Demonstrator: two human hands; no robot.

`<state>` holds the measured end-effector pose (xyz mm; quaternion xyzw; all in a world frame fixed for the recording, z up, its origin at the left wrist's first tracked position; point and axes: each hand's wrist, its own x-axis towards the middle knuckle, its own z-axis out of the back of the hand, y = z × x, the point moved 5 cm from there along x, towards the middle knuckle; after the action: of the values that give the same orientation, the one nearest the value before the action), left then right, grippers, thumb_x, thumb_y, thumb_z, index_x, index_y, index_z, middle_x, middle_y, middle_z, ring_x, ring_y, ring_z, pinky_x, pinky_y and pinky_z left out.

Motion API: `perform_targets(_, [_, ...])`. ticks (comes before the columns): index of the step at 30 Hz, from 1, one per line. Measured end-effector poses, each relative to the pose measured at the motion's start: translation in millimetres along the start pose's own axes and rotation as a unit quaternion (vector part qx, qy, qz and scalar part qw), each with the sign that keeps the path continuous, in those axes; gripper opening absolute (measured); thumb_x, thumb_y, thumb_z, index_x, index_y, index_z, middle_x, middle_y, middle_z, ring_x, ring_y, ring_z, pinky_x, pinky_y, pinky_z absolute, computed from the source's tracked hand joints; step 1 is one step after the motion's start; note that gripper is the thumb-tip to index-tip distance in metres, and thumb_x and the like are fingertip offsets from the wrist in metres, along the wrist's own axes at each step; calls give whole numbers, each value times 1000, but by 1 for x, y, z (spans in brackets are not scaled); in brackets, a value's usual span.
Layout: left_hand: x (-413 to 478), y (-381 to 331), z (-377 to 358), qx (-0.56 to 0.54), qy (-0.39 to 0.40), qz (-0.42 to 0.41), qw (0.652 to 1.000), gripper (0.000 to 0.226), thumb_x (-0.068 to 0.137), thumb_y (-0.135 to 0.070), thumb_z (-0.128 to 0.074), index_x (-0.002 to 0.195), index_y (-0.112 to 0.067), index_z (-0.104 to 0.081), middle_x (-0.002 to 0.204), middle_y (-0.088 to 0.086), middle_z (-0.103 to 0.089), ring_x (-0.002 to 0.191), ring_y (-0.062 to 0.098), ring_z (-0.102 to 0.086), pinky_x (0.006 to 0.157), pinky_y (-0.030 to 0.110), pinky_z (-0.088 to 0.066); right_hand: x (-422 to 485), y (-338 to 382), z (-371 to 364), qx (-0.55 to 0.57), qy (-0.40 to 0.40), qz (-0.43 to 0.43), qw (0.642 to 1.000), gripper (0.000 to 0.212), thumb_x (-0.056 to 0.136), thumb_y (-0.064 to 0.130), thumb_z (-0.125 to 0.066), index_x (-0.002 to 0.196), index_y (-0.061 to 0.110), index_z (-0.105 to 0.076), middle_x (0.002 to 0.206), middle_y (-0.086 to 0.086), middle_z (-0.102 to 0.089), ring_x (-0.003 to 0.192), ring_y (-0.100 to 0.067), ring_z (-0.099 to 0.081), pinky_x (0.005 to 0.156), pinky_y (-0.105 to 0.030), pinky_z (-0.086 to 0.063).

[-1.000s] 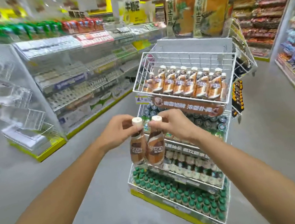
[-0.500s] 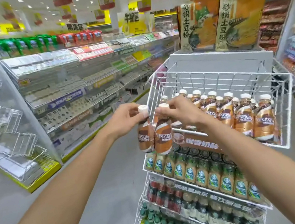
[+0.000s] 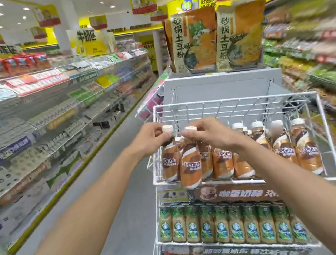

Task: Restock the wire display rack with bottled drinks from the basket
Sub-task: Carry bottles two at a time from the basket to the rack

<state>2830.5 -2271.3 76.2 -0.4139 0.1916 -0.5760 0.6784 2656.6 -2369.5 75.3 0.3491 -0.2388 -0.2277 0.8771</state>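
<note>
Placing step: left hand (image 3: pixel 150 138) and right hand (image 3: pixel 210 134) each pinch a Nescafé bottle by its neck, left bottle (image 3: pixel 169 164), right bottle (image 3: pixel 191 167), at the top wire basket's (image 3: pixel 234 102) near-left corner; next, probably lower both in beside the standing row.

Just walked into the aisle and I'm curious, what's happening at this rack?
A person is restocking it. The left hand and right hand each hold a brown Nescafe bottle by the cap: the left bottle and the right bottle, at the left end of the top wire basket, which already holds a row of the same bottles.
</note>
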Motion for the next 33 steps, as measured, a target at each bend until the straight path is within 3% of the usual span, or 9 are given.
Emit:
perform_targets(3, [23,0,-15,60,21,-3,998,32,98,-19,-66,69,-8,-57,60,-2,-53,53,4,-47,51,16,-35,-7,-2,7,11,-36,-12,999,47,93,56,-67,68,17,-74,66,-3,-72,55,-8,-56,55,-18,-44])
perform_targets(5, [34,2,-28,104,26,-2,994,40,100,-17,-62,63,-16,-47,56,-4,-46,50,6,-40,45,19,-28,-8,-8,9,11,-47,-30,998,46,97,50,-66,64,18,-70,60,1,-64,52,-9,-49,51,-14,-37])
perform_targets(9, [56,17,-40,122,26,32,992,31,99,-17,-59,70,-10,-53,63,4,-55,56,16,-50,52,30,-36,-3,-12,3,-10,-45,-65,997,67,96,58,-64,70,-3,-61,60,-8,-51,51,-16,-40,47,-21,-31])
perform_targets(13, [73,34,-42,122,5,73,990,32,99,-20,-62,69,-12,-51,66,5,-54,71,27,-54,58,31,-37,4,-3,1,-51,-53,-77,994,55,96,56,-65,60,17,-51,53,2,-45,47,-12,-38,48,-24,-31])
perform_targets(19, [84,51,-54,130,-39,102,986,21,97,-20,-63,92,1,-63,102,27,-71,96,42,-68,68,38,-47,8,-2,2,-21,-46,-110,993,62,99,44,-68,45,19,-50,43,11,-49,45,-9,-49,56,-23,-43])
perform_targets(23, [86,59,-62,131,-46,101,985,20,98,-20,-60,102,-1,-61,108,26,-68,99,42,-66,73,36,-47,4,1,2,-18,-32,-85,996,64,103,37,-63,39,35,-64,43,12,-55,42,0,-51,49,-13,-40])
perform_targets(26, [87,62,-63,120,-48,104,986,21,97,-20,-62,105,-1,-62,109,26,-69,98,42,-66,74,38,-50,7,-5,0,-4,-38,-101,994,54,98,50,-66,53,21,-62,56,-2,-60,52,-15,-59,55,-25,-47])
perform_targets(30, [80,52,-60,141,-15,85,986,29,100,-29,-60,107,-1,-61,106,22,-69,98,40,-67,78,40,-53,8,-6,1,-3,-38,-110,993,55,99,43,-66,54,20,-48,40,12,-50,38,1,-46,47,-18,-39])
perform_targets(33, [66,33,-45,186,30,22,982,32,104,-33,-51,104,-3,-61,103,15,-67,93,33,-65,78,41,-53,14,-8,-2,19,-24,-131,991,54,97,47,-69,60,9,-58,48,9,-63,46,-3,-62,52,-24,-53])
